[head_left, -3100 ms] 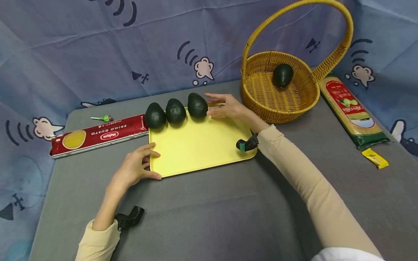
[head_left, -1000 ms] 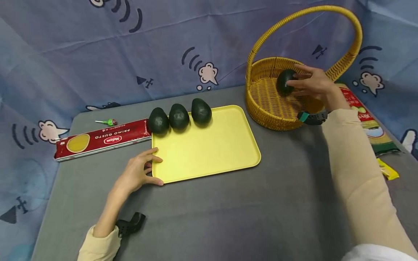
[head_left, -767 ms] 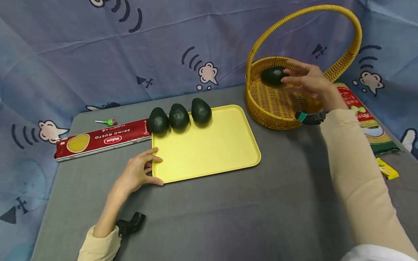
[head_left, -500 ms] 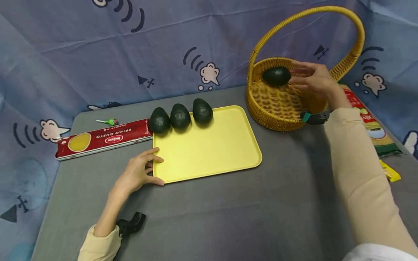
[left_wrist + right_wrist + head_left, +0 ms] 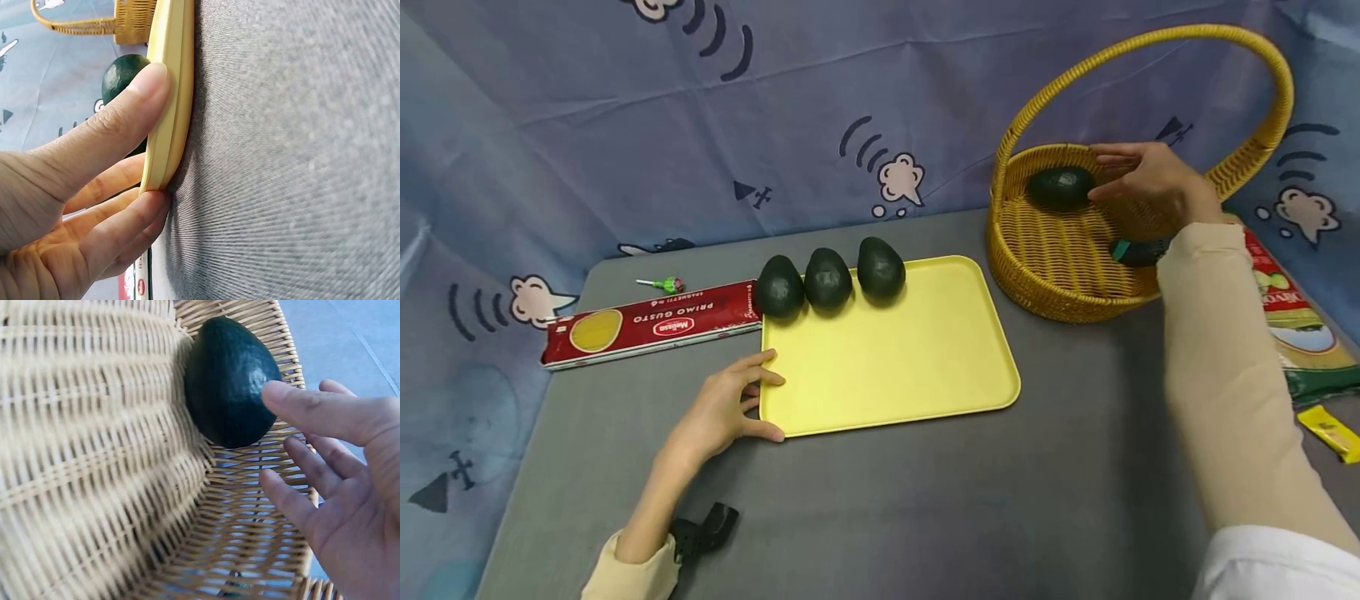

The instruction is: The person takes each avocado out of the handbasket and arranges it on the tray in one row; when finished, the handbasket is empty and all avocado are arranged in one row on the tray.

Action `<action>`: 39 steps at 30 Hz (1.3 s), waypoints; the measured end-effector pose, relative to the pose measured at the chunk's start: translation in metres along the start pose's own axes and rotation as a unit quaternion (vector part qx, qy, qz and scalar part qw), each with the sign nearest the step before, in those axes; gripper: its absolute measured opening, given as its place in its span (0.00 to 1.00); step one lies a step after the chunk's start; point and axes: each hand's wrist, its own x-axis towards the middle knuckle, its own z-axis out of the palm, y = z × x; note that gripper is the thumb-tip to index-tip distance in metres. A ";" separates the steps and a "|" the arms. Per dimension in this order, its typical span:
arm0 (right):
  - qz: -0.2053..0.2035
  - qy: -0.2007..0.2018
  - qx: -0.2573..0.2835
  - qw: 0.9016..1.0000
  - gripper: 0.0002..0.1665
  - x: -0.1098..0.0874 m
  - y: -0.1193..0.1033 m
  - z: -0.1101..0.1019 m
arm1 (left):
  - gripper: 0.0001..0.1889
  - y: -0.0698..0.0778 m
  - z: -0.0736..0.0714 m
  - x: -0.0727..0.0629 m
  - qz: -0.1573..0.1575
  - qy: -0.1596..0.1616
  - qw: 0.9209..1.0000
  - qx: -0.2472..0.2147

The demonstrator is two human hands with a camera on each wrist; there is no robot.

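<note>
My left hand (image 5: 718, 406) holds the near-left corner of the yellow tray (image 5: 895, 358), thumb on the front edge and fingers at the left side; the left wrist view shows the thumb (image 5: 150, 81) against the tray's rim. My right hand (image 5: 1153, 179) is inside the wicker basket (image 5: 1037, 279), fingers spread, beside a dark green avocado (image 5: 1062, 188) that lies on its side by the back wall. In the right wrist view the thumb tip overlaps the avocado (image 5: 231, 381), while the other fingers are apart from it. Three avocados (image 5: 828, 281) stand in a row along the tray's far-left edge.
A red spaghetti pack (image 5: 655, 323) lies left of the tray, with a lollipop (image 5: 668, 284) behind it. Right of the basket are a pasta bag (image 5: 1292, 325), partly hidden by the right arm, and a small yellow packet (image 5: 1332, 433). The basket's tall handle (image 5: 1157, 35) arches above.
My right hand has moved from the tray's avocados into the basket. The avocado there has turned onto its side, toward the back left. My left hand stays at the tray corner; the head view shifts slightly.
</note>
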 end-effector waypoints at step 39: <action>0.085 -0.117 0.097 0.985 0.49 0.009 0.008 0.013 | 0.31 0.000 -0.002 0.003 0.014 -0.006 1.000 0.015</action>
